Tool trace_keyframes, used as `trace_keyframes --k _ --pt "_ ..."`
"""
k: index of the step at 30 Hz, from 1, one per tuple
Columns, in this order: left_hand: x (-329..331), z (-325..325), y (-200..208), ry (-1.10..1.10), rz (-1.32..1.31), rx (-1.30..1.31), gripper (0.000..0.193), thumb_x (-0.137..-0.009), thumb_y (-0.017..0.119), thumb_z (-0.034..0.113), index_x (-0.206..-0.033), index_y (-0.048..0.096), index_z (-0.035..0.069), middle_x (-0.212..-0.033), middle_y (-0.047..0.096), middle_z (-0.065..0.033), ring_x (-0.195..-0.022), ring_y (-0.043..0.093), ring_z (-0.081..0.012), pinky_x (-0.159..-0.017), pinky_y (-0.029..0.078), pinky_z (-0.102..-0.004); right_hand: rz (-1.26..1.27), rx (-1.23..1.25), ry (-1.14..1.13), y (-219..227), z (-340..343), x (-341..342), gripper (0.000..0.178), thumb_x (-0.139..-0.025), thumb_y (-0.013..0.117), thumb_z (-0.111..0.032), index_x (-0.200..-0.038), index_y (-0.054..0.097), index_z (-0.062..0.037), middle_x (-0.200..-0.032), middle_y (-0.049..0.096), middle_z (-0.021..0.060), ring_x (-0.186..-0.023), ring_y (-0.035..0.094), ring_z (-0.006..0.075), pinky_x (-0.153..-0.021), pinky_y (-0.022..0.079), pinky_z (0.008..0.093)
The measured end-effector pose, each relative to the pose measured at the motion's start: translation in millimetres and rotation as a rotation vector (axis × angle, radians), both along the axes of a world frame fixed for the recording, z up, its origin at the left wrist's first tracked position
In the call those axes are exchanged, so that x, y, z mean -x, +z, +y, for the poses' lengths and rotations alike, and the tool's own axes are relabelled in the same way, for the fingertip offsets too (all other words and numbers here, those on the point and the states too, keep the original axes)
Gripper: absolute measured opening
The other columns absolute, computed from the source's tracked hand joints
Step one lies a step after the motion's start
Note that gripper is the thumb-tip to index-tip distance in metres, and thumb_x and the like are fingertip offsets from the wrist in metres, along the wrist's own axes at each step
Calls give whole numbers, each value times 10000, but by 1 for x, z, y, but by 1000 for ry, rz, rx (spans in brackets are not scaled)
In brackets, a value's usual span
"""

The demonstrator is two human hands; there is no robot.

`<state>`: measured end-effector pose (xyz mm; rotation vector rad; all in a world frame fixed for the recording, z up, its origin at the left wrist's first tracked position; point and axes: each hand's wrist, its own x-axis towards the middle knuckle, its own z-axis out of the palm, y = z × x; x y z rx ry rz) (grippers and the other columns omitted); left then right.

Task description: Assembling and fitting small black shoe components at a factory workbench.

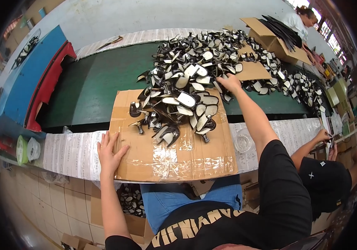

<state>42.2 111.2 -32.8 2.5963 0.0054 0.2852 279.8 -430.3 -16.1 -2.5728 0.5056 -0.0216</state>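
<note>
A big heap of shoe heels (186,98), black with pale oval faces, spreads from the green belt onto a flat cardboard sheet (174,160) in front of me. My left hand (111,153) lies on the left edge of the cardboard, fingers spread, holding nothing. At the heap's right side, my right hand (229,82) reaches in with its fingers curled on a shoe heel (217,86); its fingertips are partly hidden. A few heels, such as one lying alone (135,109), sit apart on the cardboard.
A blue machine (28,79) with a red curtain (51,85) stands left on the green belt (91,89). Scissors (110,43) lie behind it. An open box (276,41) stands at the back right. A clear round dish (242,142) is beside the cardboard. Co-workers are at the right.
</note>
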Motion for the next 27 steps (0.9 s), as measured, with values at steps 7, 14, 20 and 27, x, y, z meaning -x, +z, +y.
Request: trace_keyframes --k 7,14,20,27 --pt "-2 5 0 -38 -2 -4 696 -781 801 486 -1356 647 125 -1538 423 -270 -1480 334 -390 -1205 148 -562 -129 -898 -115 -20 -22 14 281 -947 663 -326 -1132 703 -118 -900 699 21 -766 665 178 -620 544 394" --pt "-6 2 0 -48 16 0 683 -776 810 480 -1341 663 126 -1542 410 -281 -1484 333 -384 -1208 141 -562 -388 -580 374 11 58 30 269 -898 707 -251 -1073 714 -46 -927 719 26 -813 618 112 -757 493 269" --pt "-1 7 -3 -52 3 13 643 -769 818 469 -1302 695 131 -1539 412 -283 -1480 342 -384 -1210 133 -571 -411 -329 549 55 159 90 346 -853 719 -285 -1128 691 -78 -1002 744 94 -871 690 178 -777 534 317" --pt "-5 8 -6 -58 10 33 674 -750 837 471 -1314 688 135 -1555 401 -263 -1487 327 -381 -1214 113 -580 -220 -79 834 60 221 148 615 -846 665 -420 -1428 543 -261 -1464 500 234 -1316 479 445 -1028 460 457"
